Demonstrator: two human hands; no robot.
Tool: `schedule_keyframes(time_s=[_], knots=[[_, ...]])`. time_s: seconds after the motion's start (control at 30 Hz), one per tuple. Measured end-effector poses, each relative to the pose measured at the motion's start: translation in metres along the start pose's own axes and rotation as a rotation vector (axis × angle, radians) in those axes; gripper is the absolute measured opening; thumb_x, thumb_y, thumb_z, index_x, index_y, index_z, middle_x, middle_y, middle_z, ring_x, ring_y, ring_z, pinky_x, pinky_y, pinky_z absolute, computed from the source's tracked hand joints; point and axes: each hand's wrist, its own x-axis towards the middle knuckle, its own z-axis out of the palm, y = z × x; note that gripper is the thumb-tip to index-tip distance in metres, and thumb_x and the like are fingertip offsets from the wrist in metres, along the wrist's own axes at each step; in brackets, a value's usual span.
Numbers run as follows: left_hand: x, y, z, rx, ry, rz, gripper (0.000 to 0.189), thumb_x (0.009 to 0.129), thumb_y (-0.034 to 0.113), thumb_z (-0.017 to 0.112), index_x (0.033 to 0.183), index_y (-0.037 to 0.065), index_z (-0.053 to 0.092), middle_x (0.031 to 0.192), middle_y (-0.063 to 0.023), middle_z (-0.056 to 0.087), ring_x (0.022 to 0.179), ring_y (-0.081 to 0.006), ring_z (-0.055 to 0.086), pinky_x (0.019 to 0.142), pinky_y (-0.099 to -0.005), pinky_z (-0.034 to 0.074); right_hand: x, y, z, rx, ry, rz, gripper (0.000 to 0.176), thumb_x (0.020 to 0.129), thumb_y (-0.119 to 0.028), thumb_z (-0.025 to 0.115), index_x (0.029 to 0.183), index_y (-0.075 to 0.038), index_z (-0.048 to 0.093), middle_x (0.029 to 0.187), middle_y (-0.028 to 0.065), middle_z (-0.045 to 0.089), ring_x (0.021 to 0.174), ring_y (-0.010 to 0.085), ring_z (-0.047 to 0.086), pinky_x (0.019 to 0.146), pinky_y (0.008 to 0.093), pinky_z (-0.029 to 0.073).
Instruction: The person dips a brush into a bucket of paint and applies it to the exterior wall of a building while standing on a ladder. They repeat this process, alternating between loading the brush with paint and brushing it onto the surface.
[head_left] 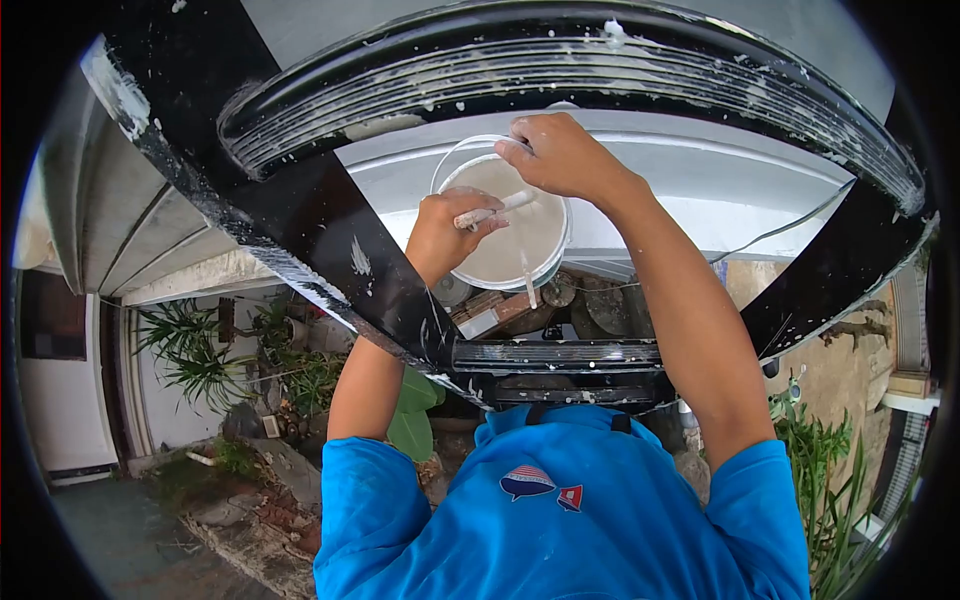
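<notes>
A white bucket (563, 240) of pale, off-white paint (500, 255) is in front of me, seen through the gap between ladder steps. My left hand (445, 225) is wrapped around a whitish, paint-coated stick-like handle (513, 201), which lies across the view over the paint; what sits at its far end does not show. At the far rim, my right hand (560, 150) has its fingers closed on the bucket's thin white bail handle (458, 150). A streak of paint (527, 265) runs down at the bucket's near side.
A black ladder frames the view, its wide upper step (560, 75) and left rail (330, 230) splattered white. Behind the bucket runs a pale ledge (690, 205). Far below are potted plants (200, 350), stones (270, 480) and a tan wall (830, 370).
</notes>
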Motion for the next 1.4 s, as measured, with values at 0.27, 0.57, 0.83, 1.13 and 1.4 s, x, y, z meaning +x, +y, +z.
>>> schedule_keyframes(time_s=[0.27, 0.57, 0.83, 1.13, 1.4], knots=[[-0.005, -0.005, -0.003, 0.229, 0.042, 0.189, 0.018, 0.076, 0.009, 0.075, 0.093, 0.004, 0.070, 0.090, -0.0132, 0.069, 0.081, -0.0304, 0.067, 0.072, -0.0349, 0.054, -0.002, -0.004, -0.009, -0.010, -0.056, 0.033, 0.043, 0.092, -0.036, 0.051, 0.095, 0.004, 0.065, 0.087, 0.0246, 0.064, 0.080, 0.0376, 0.061, 0.075, 0.0430, 0.047], [-0.003, 0.001, 0.017, 0.091, 0.430, -0.250, 0.019, 0.077, 0.016, 0.076, 0.082, -0.002, 0.068, 0.080, -0.0146, 0.067, 0.065, -0.0197, 0.064, 0.060, -0.0300, 0.050, 0.001, 0.001, -0.002, -0.036, -0.015, -0.016, 0.040, 0.090, -0.033, 0.054, 0.090, 0.005, 0.065, 0.082, 0.0242, 0.063, 0.075, 0.0368, 0.061, 0.072, 0.0429, 0.047], [0.023, 0.004, 0.039, -0.006, 0.393, -0.455, 0.020, 0.077, 0.015, 0.074, 0.078, -0.004, 0.066, 0.077, -0.0147, 0.066, 0.062, -0.0186, 0.065, 0.055, -0.0299, 0.049, 0.001, -0.001, -0.002, -0.032, -0.005, -0.003, 0.040, 0.088, -0.033, 0.056, 0.083, 0.006, 0.064, 0.077, 0.0228, 0.062, 0.069, 0.0348, 0.058, 0.067, 0.0417, 0.046], [0.005, 0.006, 0.035, -0.748, 0.432, -0.524, 0.018, 0.084, 0.010, 0.071, 0.083, -0.006, 0.061, 0.079, -0.0128, 0.065, 0.068, -0.0161, 0.065, 0.059, -0.0276, 0.058, -0.001, -0.007, -0.010, -0.052, -0.066, 0.036, 0.038, 0.088, -0.031, 0.055, 0.086, 0.006, 0.065, 0.081, 0.0237, 0.064, 0.076, 0.0361, 0.061, 0.074, 0.0439, 0.048], [-0.064, 0.014, -0.015, -0.977, 0.675, -0.546, 0.019, 0.088, 0.013, 0.066, 0.097, -0.003, 0.060, 0.093, -0.0139, 0.065, 0.078, -0.0193, 0.065, 0.068, -0.0274, 0.054, -0.004, -0.002, -0.005, -0.009, -0.085, 0.201, 0.044, 0.093, -0.041, 0.052, 0.088, 0.001, 0.062, 0.069, 0.0120, 0.057, 0.063, 0.0203, 0.050, 0.061, 0.0359, 0.042]])
